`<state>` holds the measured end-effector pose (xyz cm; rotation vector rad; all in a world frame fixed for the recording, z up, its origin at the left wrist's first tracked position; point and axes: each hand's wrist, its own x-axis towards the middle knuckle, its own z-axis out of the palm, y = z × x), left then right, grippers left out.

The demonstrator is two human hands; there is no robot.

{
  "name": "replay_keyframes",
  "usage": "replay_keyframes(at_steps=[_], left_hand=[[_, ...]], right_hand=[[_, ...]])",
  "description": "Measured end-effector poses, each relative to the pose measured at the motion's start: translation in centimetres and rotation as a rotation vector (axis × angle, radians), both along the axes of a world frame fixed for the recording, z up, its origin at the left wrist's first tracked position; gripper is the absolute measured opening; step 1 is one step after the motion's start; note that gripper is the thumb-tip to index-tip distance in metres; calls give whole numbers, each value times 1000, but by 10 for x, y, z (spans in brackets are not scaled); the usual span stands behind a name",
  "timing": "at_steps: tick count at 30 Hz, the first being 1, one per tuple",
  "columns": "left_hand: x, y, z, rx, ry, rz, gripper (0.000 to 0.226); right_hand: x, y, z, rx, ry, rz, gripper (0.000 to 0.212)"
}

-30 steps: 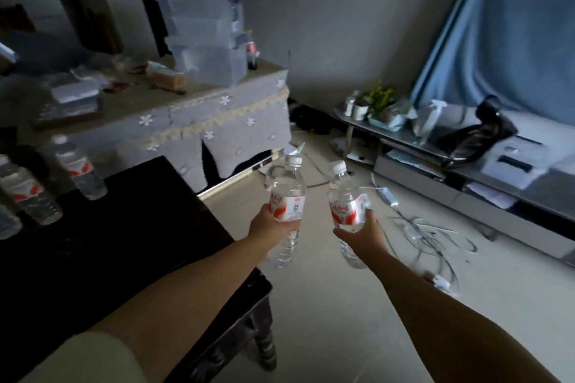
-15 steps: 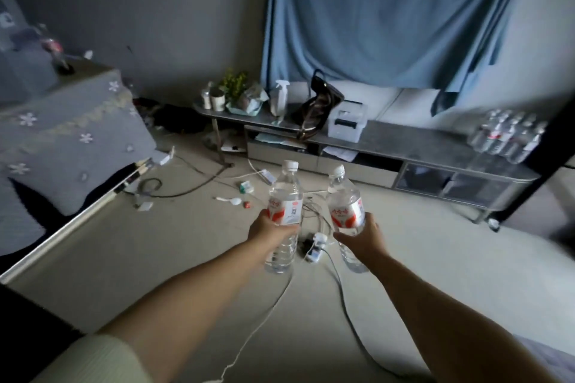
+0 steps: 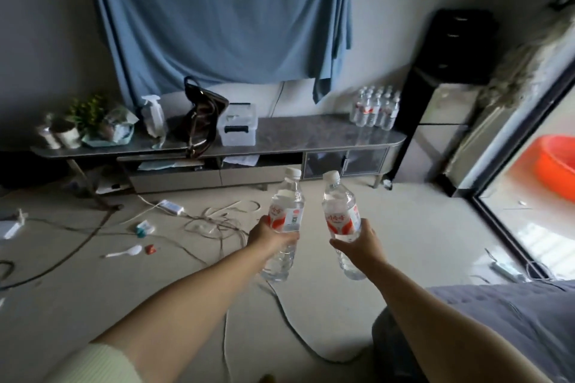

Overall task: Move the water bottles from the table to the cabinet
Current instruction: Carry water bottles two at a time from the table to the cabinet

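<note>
Two bottles in hand, on the way to the low cabinet [image 3: 311, 137] across the middle of the frame.

To land them well, keep both upright, step over the loose cables [image 3: 199, 221] at lower left, and set them beside the bottle group [image 3: 375, 109] at the cabinet's right end. The left hand [image 3: 269, 235] wraps its bottle [image 3: 284, 218] at mid-height; the right hand [image 3: 361, 242] wraps the other bottle [image 3: 340, 214] likewise, fingers curled closed around each.

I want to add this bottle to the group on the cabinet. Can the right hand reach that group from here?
Probably not yet. The right hand grips its bottle well short of the group of bottles on the cabinet; open floor with loose cables lies between.
</note>
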<state>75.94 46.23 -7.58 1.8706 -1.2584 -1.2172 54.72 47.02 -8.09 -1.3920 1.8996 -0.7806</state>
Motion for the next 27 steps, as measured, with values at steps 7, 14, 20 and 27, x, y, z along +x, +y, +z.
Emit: replay_keyframes(at_steps=[7,14,20,27], left_hand=[[-26,-104,7,-12,-47,-179,62],[-53,-181,14,-48,-38,-284,61],[-86,-230,4,-37,-31,-361,57],[-144,-311,-1,-44,-46,-380,56]], right_hand=[[-26,-71,2,-11,37,-125,68],[-49,-128,8,-16,15,-244,66],[-76,-171,4,-12,23,-283,65],[-132,-244,-6,-1,17,-296,66]])
